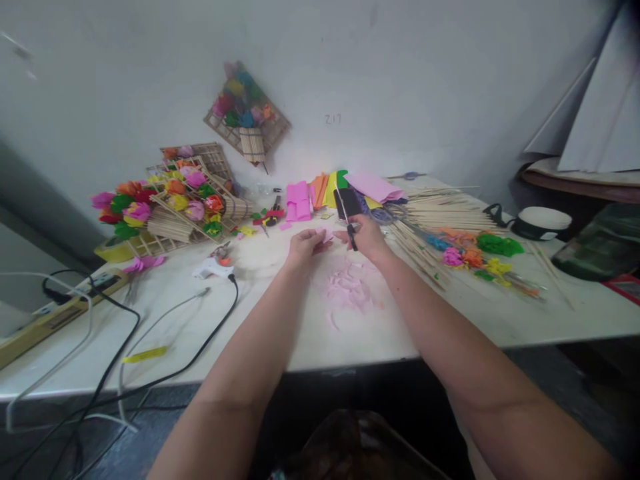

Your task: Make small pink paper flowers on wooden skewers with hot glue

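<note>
My left hand [303, 247] pinches a small piece of pink paper [324, 234] above the white table [280, 327]. My right hand [366, 237] grips black-handled scissors [346, 212], blades pointing up and away, right beside the pink piece. Under both hands lies a scatter of pink paper scraps [349, 288].
A stack of coloured paper sheets [340, 190] lies behind my hands. Bundles of wooden sticks [440, 210] and small paper flowers [470, 255] sit to the right. At the left are paper flower arrangements on stick frames [170, 203], a glue gun [215, 265], cables and a power strip [65, 310].
</note>
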Demonstrator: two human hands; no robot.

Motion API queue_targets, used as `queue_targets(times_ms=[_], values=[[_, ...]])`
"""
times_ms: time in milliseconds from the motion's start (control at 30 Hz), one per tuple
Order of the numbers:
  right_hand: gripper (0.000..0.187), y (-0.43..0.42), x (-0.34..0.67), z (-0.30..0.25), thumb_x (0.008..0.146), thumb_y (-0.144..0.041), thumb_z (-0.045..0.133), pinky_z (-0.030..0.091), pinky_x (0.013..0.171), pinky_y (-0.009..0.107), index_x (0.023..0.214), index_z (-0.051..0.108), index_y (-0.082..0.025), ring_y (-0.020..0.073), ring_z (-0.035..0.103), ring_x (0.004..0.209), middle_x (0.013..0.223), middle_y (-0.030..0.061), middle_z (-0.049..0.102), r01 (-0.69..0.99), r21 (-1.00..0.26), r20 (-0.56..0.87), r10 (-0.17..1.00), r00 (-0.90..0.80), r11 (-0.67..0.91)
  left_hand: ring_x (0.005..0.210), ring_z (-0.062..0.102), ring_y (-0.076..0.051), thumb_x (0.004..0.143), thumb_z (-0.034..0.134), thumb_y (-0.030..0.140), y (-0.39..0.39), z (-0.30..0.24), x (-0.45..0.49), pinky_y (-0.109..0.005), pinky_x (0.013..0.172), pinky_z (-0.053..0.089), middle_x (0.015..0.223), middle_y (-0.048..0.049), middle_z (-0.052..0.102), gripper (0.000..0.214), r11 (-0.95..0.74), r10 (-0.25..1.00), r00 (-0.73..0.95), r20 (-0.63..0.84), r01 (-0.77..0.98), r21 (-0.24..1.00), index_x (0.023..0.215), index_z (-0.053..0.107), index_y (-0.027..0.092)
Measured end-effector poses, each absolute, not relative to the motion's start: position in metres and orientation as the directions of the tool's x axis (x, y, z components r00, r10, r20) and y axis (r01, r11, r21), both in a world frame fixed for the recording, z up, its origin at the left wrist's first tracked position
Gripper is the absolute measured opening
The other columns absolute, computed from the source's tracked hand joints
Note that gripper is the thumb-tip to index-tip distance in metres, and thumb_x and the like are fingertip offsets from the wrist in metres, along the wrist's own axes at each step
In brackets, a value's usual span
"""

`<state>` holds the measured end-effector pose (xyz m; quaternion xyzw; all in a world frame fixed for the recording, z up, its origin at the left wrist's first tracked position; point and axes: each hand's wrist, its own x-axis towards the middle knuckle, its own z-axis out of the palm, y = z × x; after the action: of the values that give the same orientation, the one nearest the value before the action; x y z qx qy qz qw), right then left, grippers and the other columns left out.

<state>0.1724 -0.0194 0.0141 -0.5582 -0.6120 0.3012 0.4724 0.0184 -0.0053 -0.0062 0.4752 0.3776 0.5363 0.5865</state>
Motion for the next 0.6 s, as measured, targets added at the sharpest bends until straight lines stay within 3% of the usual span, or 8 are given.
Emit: queue_targets(times_ms=[100, 233, 433, 600], values=[[0.036, -0.029, 0.171, 0.02, 0.056, -0.041, 0.076, 0.034, 0.033, 0.019, 0.075, 0.057, -0.016, 0.0092, 0.048, 0.037, 0.048, -0.0015, 0.056, 0.297, -0.948, 0.13, 0.991, 0.041, 0.112, 0.063, 0.064, -0.013, 0.057, 0.075, 0.03, -0.003, -0.006, 0.015, -0.025, 0.064, 0.051, 0.058, 0.0021, 0.057, 0.035, -0.038, 0.992, 0.095, 0.08, -0.387, 0.922, 0.062, 0.044, 0.016], [0.036, -0.034, 0.175, 0.02, 0.06, -0.046, 0.073, 0.024, 0.028, 0.017, 0.07, 0.057, -0.015, 0.0076, 0.047, 0.034, 0.047, -0.0004, 0.056, 0.241, -0.966, 0.072, 0.991, -0.112, 0.098, 0.071, 0.066, -0.014, 0.061, 0.072, 0.025, -0.001, -0.005, 0.015, -0.026, 0.072, 0.051, 0.061, 0.0019, 0.058, 0.031, -0.025, 0.995, 0.075, 0.068, -0.468, 0.884, 0.061, 0.043, 0.016], [0.04, -0.034, 0.182, 0.017, 0.061, -0.051, 0.07, 0.023, 0.027, 0.017, 0.066, 0.055, -0.014, 0.0081, 0.049, 0.035, 0.05, 0.001, 0.058, 0.2, -0.978, 0.013, 0.967, -0.253, 0.066, 0.085, 0.066, -0.017, 0.071, 0.063, 0.017, -0.001, -0.002, 0.015, -0.028, 0.082, 0.049, 0.073, -0.0016, 0.064, 0.009, 0.009, 0.998, 0.059, 0.033, -0.593, 0.805, 0.073, 0.055, 0.015], [0.04, -0.038, 0.178, 0.018, 0.061, -0.05, 0.071, 0.023, 0.027, 0.017, 0.064, 0.055, -0.014, 0.0073, 0.048, 0.035, 0.05, 0.0006, 0.056, 0.209, -0.976, 0.0, 0.959, -0.283, 0.062, 0.088, 0.066, -0.017, 0.073, 0.06, 0.012, -0.002, 0.002, 0.017, -0.027, 0.082, 0.049, 0.079, -0.0039, 0.067, 0.003, 0.066, 0.998, 0.045, -0.048, -0.672, 0.738, 0.075, 0.058, 0.014]])
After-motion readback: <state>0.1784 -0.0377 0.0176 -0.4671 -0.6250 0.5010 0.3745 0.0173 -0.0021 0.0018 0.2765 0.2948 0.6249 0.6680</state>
